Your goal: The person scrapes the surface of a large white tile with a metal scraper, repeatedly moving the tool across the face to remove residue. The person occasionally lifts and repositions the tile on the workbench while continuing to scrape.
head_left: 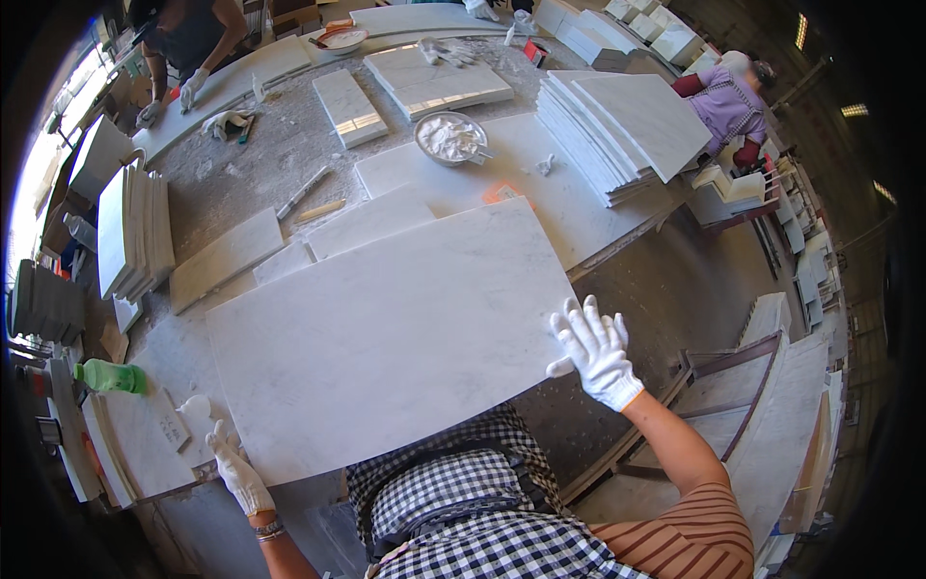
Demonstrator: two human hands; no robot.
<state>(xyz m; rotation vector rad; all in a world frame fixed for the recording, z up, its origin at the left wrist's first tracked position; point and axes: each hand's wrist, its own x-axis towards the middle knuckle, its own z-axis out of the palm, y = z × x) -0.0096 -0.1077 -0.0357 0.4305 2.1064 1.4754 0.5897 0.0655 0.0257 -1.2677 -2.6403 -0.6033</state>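
Note:
A large rectangular white stone slab [395,328] with faint grey veining lies in front of me, overhanging the near edge of the work surface. My right hand [598,355], in a white knit glove, is at the slab's right edge. Its fingers are spread, the fingertips against or just over that edge. My left hand [237,470], gloved the same way, is by the slab's near left corner, its fingers stretched out along the side. Neither hand is closed round the slab. Other white slabs [371,220] show partly from under its far edge.
Slab stacks stand at right [598,135] and left [130,227]. Beyond the slab are a bowl of white paste [451,138] and a slab with gloves [439,77]. A green bottle [111,376] lies at left. Co-workers [193,43] stand far left and far right.

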